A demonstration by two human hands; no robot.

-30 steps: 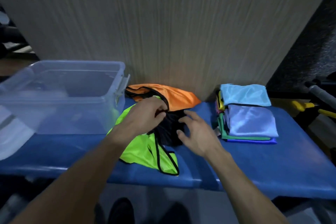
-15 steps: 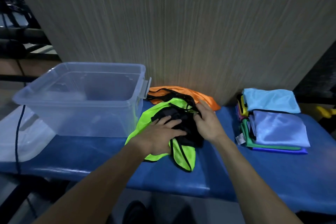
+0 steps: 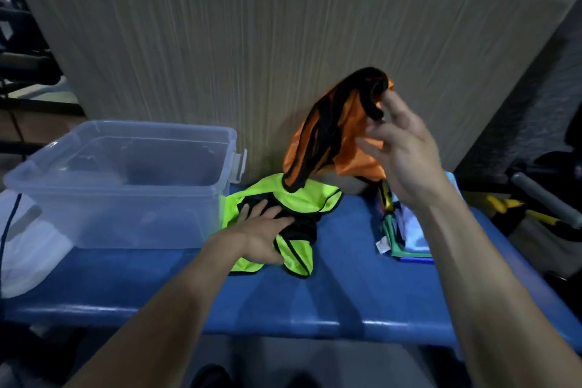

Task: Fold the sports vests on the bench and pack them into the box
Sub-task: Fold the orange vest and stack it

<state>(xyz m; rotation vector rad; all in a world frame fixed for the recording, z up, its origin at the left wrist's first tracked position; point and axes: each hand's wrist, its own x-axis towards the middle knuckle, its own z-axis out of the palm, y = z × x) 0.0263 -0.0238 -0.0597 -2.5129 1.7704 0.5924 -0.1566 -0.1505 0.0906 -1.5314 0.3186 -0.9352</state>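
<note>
At about nine o'clock on the blue bench (image 3: 346, 302) stood the clear plastic box (image 3: 119, 186), its rim open to the ceiling and no folded vest plainly visible inside, so packing looked not yet begun. Just right of it, near the centre, the left hand (image 3: 264, 233) lay flat with straight fingers on the crumpled lime-green vest (image 3: 302, 198) and the black fabric (image 3: 302, 227) bunched on top of it. That press was probably meant to pin the pile so it would not be dragged along with the piece being lifted.

Up toward one o'clock the right hand (image 3: 400, 151) was raised off the bench, well apart from the left. It held the orange vest (image 3: 333, 135) by its black-trimmed edge, which draped over the fingertips; the rest hung down until its lower hem touched the green one. Holding it high likely let the cloth fall straight for folding.

At three o'clock, partly hidden behind the right forearm, sat the stack of folded vests (image 3: 409, 236) in pale blue, green and other colours. A small white tag (image 3: 382, 244) stuck out from its left edge; its print was too small to read. No other writing showed.
</note>
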